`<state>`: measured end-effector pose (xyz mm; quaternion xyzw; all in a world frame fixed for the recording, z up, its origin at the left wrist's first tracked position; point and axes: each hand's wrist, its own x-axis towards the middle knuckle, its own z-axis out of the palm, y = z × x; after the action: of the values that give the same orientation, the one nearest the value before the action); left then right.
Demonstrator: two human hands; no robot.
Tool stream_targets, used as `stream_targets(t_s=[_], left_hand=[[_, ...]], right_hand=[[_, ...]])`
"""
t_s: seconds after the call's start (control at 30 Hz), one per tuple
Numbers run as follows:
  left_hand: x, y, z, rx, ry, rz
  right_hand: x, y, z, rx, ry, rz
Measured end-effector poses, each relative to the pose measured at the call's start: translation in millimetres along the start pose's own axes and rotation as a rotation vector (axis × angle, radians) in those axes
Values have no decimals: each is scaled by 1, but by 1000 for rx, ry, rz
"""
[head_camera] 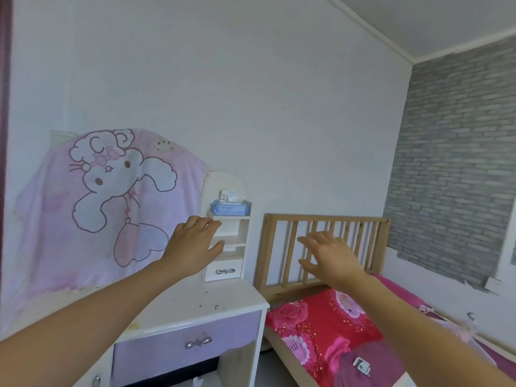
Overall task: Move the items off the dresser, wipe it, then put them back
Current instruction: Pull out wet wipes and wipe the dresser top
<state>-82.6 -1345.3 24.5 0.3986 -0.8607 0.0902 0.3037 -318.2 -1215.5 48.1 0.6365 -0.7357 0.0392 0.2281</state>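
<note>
Two bare forearms are seen rising from the lower corners of the frame toward its centre. Below them, at lower centre, the white dresser (178,305) is shown with a lilac drawer front (187,342) and a bow-shaped handle; its top carries only a few dark specks near the front edge. At lower right, a red floral pillow (321,322) lies on the bed, against a wooden slatted headboard (321,247). The left hand (192,244) is held in the air at centre frame, fingers spread and nothing gripped, in front of a small white shelf unit (227,247) standing at the back right of the dresser top. The right hand (332,255) is likewise raised with fingers apart and empty, before the headboard. A blue pack of wipes (229,208) rests on the shelf unit's top. A pink cartoon blanket (106,205) is draped at left.
</note>
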Motion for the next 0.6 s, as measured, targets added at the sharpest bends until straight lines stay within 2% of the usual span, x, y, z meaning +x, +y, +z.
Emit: stream_targets(t_s=[0.13,0.23,0.43,0.6], left_hand=[[42,16,29,26,35,-83],[62,17,55,97,-30,-96],[118,-15,103,174,-17,-181],[182,-67,149,165,-3,-245]], right_hand=[[58,46,23,42,84,-35],[92,59,59,122,40,-88],[171,68,125,168,16,-159],[261,69,159,73,-2,-259]])
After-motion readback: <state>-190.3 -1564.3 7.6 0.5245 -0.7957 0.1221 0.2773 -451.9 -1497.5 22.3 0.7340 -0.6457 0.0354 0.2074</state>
